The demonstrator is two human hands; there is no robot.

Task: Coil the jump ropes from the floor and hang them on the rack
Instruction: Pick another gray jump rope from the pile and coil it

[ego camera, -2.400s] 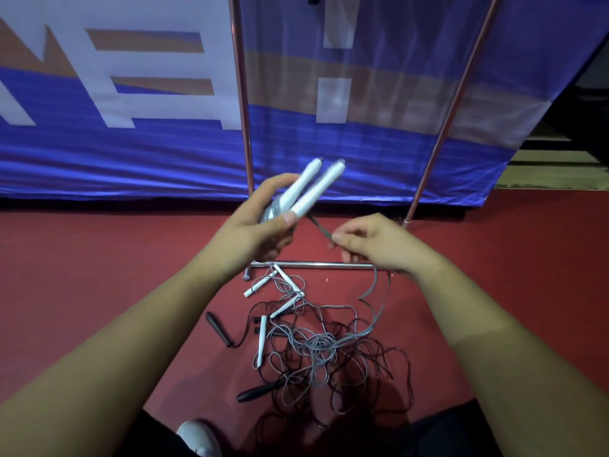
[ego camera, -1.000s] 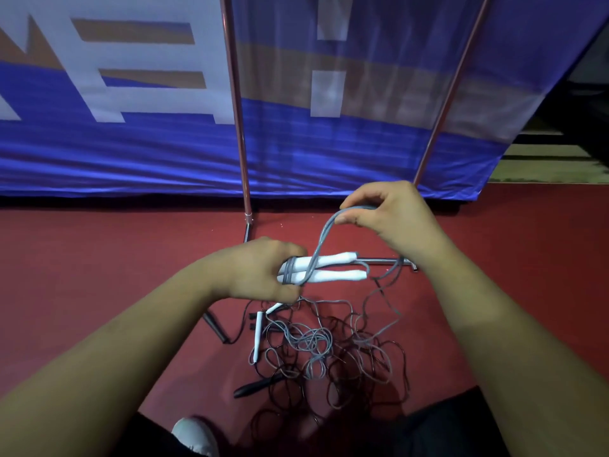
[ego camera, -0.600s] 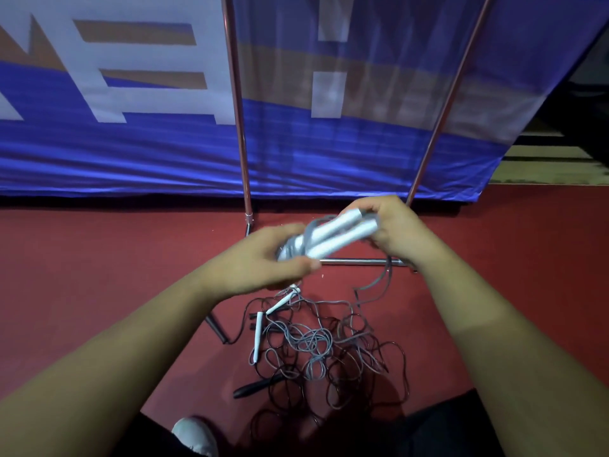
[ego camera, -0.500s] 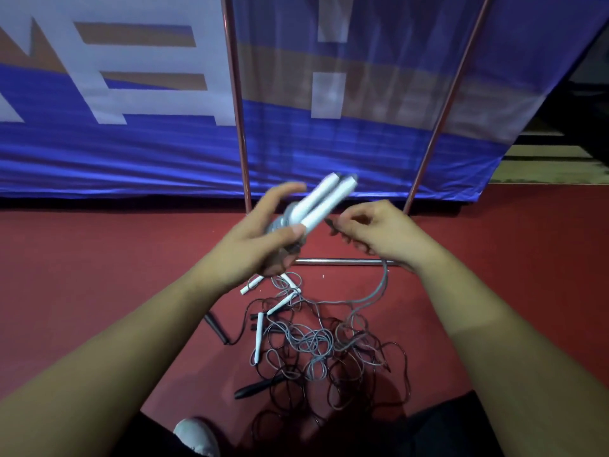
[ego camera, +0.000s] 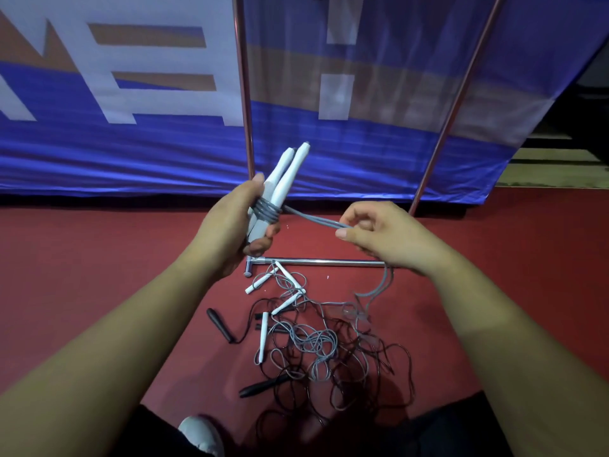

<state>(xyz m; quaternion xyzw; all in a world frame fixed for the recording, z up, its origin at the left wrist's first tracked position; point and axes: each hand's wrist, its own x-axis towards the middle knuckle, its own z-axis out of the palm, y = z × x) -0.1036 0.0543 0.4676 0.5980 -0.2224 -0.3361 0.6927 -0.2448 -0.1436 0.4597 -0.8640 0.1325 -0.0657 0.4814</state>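
Fingers [ego camera: 260, 247] of the left hand [ego camera: 230, 225] clamp the two white handles [ego camera: 285, 179] near upright; fingers [ego camera: 346, 234] of the right hand [ego camera: 382, 237] pinch the grey cord [ego camera: 313, 221], held taut just beside them. Several turns already bind the handles; the remaining cord trails down to the floor [ego camera: 99, 275]. Judgement: early stage, no rope seen on the visible part of the rack [ego camera: 323, 262], tangled pile [ego camera: 316, 341] yet to be coiled. Against half a second earlier, the handles stand steeper and the right hand sits farther right

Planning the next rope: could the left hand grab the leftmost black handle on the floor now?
Probably not: the left hand grips the white handles, so it is occupied, though the black handle lies uncovered.
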